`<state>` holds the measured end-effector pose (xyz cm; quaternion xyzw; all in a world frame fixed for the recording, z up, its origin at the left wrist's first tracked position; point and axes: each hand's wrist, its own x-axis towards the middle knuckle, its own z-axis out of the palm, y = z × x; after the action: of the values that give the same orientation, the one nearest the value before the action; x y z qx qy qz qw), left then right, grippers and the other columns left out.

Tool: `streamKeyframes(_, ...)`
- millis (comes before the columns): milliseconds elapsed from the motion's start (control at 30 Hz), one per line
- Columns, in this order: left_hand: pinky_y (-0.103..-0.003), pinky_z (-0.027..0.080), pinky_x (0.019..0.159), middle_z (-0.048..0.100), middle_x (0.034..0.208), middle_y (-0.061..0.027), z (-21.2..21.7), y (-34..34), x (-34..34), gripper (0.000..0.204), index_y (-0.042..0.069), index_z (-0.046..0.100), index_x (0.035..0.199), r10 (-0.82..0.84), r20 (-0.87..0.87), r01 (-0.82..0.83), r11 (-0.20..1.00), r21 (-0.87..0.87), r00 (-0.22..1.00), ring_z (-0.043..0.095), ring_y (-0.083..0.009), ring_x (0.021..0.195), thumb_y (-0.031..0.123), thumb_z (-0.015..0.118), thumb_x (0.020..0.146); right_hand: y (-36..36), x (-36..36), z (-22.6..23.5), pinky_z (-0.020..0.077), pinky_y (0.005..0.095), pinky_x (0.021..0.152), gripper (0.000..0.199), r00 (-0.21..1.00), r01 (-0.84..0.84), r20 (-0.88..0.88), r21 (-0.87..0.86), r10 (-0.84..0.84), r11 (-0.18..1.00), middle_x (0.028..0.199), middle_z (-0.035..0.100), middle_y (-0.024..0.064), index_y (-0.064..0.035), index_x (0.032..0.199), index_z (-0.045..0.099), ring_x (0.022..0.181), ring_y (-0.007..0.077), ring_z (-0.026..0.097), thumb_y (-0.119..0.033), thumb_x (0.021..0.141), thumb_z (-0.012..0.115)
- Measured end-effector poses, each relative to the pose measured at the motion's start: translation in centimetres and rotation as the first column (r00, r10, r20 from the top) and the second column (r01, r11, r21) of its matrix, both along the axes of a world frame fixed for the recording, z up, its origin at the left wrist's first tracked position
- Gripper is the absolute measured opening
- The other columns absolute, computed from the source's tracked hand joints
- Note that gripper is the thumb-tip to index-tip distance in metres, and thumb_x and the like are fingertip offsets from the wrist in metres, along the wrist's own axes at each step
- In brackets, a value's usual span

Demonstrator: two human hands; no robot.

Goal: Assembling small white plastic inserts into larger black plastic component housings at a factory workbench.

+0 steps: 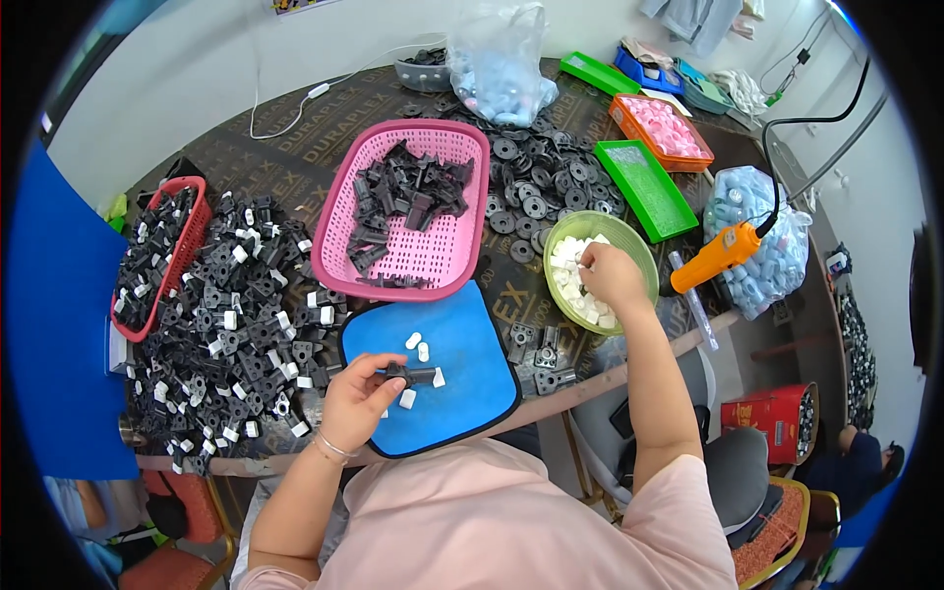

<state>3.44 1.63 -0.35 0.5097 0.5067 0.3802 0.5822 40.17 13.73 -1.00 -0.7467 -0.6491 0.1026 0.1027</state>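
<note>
The fingers (368, 362) of the left hand (348, 405) are closed on a black part (421, 376), which is held between thumb and fingertips over the left portion of the blue mat (472, 339). A white piece (440, 378) is noted at the part's far end; attachment cannot be confirmed. Loose white pieces (407, 398) are scattered on the mat. Right of the mat, the right hand (618, 277) is lowered into a green bowl (631, 236) of white blocks (568, 285); whether one is gripped cannot be determined.
</note>
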Motion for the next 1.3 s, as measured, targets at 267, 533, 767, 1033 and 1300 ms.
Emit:
streamKeyframes(267,-0.019,0.045,0.064,0.053,0.095,-0.0013,-0.4,-0.1,0.0,0.025,0.003,0.061,0.109,-0.017,0.024,0.016,0.999,0.029,1.0,0.058,-0.0069,0.076,0.0,0.061,0.085,0.0,3.5,-0.7,0.0489,0.0396,0.079,0.02,0.96,-0.029,-0.272,0.116,0.06,0.993,0.086,0.066,0.0117,-0.0096,0.093,0.066,0.086,0.03,0.062,-0.012,0.074,0.064)
streamKeyframes(533,-0.02,0.047,0.068,0.053,0.097,-0.0022,-0.3,-0.2,0.7,0.025,0.002,0.061,0.109,-0.04,0.039,0.04,0.999,0.007,0.998,0.059,-0.0083,0.079,-0.001,0.061,0.084,-1.1,3.0,-0.6,0.0471,0.0365,0.081,0.02,0.988,-0.151,-0.044,0.008,0.151,0.989,0.1,0.057,0.0138,-0.0111,0.092,0.068,0.092,0.0302,0.058,-0.005,0.073,0.065)
streamKeyframes(767,-0.02,0.046,0.066,0.052,0.095,-0.0019,0.0,-0.1,0.4,0.025,0.002,0.061,0.109,-0.038,0.028,0.037,0.999,0.028,0.999,0.058,-0.0076,0.076,-0.001,0.061,0.084,-1.7,3.6,-0.3,0.0495,0.0331,0.072,0.02,0.975,-0.053,-0.187,0.336,0.121,0.94,0.084,0.061,0.0139,-0.0038,0.096,0.066,0.078,0.0265,0.061,-0.003,0.077,0.062)
streamKeyframes(1033,-0.019,0.044,0.06,0.048,0.089,0.0001,-0.5,0.5,1.5,0.025,0.004,0.062,0.109,-0.037,0.058,0.032,0.996,0.086,0.998,0.054,-0.0061,0.072,0.001,0.062,0.084,-7.9,-9.5,1.4,0.0514,0.0326,0.069,0.024,0.689,-0.616,-0.413,0.101,0.596,0.781,0.09,0.06,0.0121,-0.0044,0.089,0.068,0.075,0.0251,0.061,0.0,0.066,0.062)
streamKeyframes(1300,-0.027,0.049,0.067,0.06,0.093,-0.0084,-0.4,0.8,2.8,0.027,0.005,0.063,0.106,-0.077,-0.286,0.155,0.953,0.261,0.955,0.058,-0.0162,0.072,0.005,0.066,0.078,-8.4,-13.6,-1.2,0.0481,0.0373,0.079,0.049,0.748,-0.584,-0.396,-0.012,0.532,0.812,0.088,0.064,0.0093,-0.008,0.113,0.055,0.085,0.0299,0.059,-0.003,0.066,0.067)
